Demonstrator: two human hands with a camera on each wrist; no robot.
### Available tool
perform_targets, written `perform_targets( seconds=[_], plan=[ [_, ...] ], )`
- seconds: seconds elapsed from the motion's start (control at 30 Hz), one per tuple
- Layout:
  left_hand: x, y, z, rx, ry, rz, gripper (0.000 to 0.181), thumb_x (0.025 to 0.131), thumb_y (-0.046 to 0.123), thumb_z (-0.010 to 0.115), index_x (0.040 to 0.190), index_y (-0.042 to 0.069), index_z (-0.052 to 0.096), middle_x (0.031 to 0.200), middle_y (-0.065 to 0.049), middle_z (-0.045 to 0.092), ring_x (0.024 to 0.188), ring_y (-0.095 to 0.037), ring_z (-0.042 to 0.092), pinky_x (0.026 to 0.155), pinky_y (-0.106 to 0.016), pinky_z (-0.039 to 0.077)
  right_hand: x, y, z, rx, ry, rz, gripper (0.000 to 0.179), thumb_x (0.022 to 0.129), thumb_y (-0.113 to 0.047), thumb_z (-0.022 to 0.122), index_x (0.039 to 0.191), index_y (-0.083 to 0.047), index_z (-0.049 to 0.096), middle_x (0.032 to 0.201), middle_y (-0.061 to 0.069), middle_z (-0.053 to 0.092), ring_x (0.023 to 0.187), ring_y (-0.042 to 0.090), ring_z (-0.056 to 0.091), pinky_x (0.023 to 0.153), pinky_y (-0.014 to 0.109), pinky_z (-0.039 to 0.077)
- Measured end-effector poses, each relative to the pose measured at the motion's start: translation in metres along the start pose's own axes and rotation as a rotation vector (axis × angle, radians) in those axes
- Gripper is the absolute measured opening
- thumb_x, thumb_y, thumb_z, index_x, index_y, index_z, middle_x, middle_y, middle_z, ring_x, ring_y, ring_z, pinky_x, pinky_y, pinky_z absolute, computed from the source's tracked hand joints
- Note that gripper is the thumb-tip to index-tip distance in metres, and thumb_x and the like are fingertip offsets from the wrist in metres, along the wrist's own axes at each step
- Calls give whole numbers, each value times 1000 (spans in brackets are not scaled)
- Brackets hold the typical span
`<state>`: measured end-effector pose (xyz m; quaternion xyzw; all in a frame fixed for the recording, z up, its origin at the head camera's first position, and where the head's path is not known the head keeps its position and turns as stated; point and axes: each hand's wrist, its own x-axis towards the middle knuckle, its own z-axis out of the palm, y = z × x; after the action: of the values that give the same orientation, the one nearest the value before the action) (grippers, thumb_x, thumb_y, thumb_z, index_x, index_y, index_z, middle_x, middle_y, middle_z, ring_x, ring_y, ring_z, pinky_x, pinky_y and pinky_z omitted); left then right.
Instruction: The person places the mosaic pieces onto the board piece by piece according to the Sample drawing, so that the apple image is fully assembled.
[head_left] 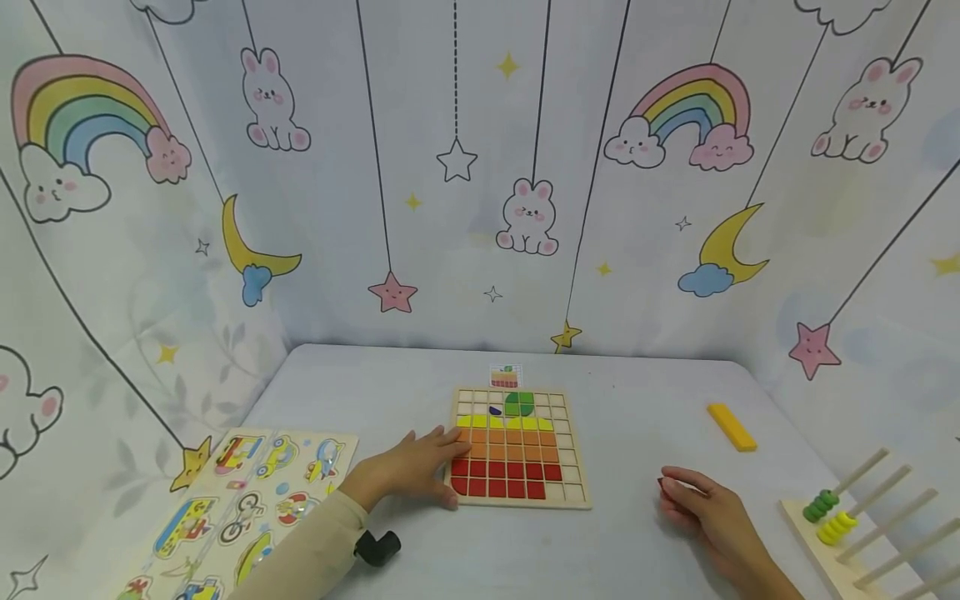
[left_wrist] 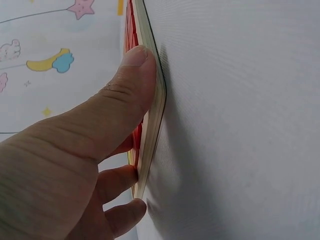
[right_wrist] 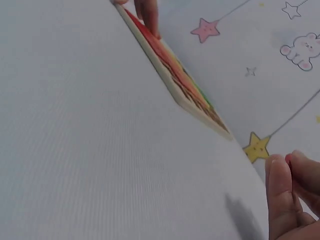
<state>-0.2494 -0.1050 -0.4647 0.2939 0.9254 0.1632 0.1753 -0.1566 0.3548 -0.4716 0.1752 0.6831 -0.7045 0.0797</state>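
A wooden grid board (head_left: pixel 567 492) lies on the table, partly filled with coloured tiles in rows of red (head_left: pixel 506 489), orange and yellow, with a green shape (head_left: pixel 519 405) near the top. My left hand (head_left: pixel 420 467) rests at the board's left side, fingers spread over its edge; in the left wrist view the thumb (left_wrist: pixel 125 95) touches the board's rim. To the right of the board, my right hand (head_left: pixel 701 508) pinches a small red tile (right_wrist: pixel 288 158) between thumb and fingers above the table. Most of that tile is hidden by the fingertips.
Behind the board stands a small picture card (head_left: pixel 506 376). A yellow block (head_left: pixel 731 427) lies at right, near a pegged bead stand (head_left: pixel 825 542). On the left are a picture puzzle board (head_left: pixel 255 475) and a black object (head_left: pixel 378 547) beside my left sleeve. A patterned curtain surrounds the table.
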Motion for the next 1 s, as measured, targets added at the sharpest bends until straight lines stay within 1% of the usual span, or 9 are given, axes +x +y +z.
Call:
perform_targets(
  seconds=[0.1, 0.23, 0.33, 0.43, 0.53, 0.63, 0.73, 0.83, 1.0],
  plan=[
    [0, 0, 0, -6, -3, -4, 88, 80, 59, 80, 154, 26, 47, 167, -2, 31, 155, -33, 22, 120, -68, 16, 5, -3, 22, 81, -70, -29, 30, 98, -12, 70, 128, -12, 70, 110, 2, 74, 92, 14, 74, 86, 26, 59],
    [0, 1, -1, -3, -4, -5, 88, 80, 59, 80, 154, 26, 47, 167, -2, 30, 155, -33, 22, 120, -68, 16, 14, -4, 56, 62, -139, -43, 48, 98, -12, 69, 142, 1, 54, 112, 8, 72, 91, 16, 75, 83, 25, 60],
    [-1, 1, -2, 0, 0, -3, 88, 80, 58, 80, 154, 25, 47, 167, -3, 30, 155, -34, 22, 120, -69, 16, 20, -3, 81, -20, -168, -59, 53, 97, -14, 70, 142, 6, 49, 110, 11, 73, 86, 16, 74, 78, 26, 61],
    [-1, 1, -2, 2, 0, 1, 88, 80, 58, 80, 154, 24, 47, 167, -3, 30, 155, -35, 22, 119, -69, 16, 22, 0, 103, -156, -176, -92, 47, 96, -13, 71, 135, 8, 55, 100, 11, 73, 79, 17, 71, 71, 26, 61],
    [-2, 2, -2, 6, -2, 7, 88, 80, 58, 80, 155, 24, 47, 167, -3, 29, 155, -35, 23, 119, -70, 17, 21, 2, 120, -311, -165, -151, 37, 94, -11, 72, 125, 7, 63, 87, 9, 71, 69, 17, 65, 62, 27, 59],
    [-2, 2, -2, 6, -2, 11, 88, 80, 58, 80, 154, 24, 47, 167, -4, 29, 155, -35, 23, 119, -70, 17, 17, 5, 131, -463, -134, -220, 28, 91, -10, 74, 115, 2, 69, 77, 5, 66, 61, 17, 60, 54, 27, 54],
    [-2, 1, -3, 3, -1, 8, 88, 81, 57, 80, 154, 24, 47, 167, -3, 29, 155, -35, 22, 119, -69, 16, 15, 6, 138, -572, -101, -275, 20, 89, -10, 75, 107, -2, 72, 74, 2, 64, 57, 15, 58, 50, 27, 51],
    [-2, 1, -3, -3, -3, 0, 87, 81, 57, 80, 155, 25, 47, 168, -2, 29, 155, -33, 21, 120, -68, 15, 14, 6, 141, -623, -78, -306, 15, 88, -9, 75, 103, -5, 73, 71, 1, 64, 55, 15, 57, 49, 27, 51],
    [-1, 0, -1, -7, -2, -3, 88, 80, 58, 80, 154, 26, 47, 167, -2, 29, 156, -32, 21, 120, -68, 15, 12, 6, 143, -649, -61, -317, 15, 87, -8, 74, 102, -6, 73, 70, 0, 62, 54, 15, 56, 47, 26, 48]
  ],
)
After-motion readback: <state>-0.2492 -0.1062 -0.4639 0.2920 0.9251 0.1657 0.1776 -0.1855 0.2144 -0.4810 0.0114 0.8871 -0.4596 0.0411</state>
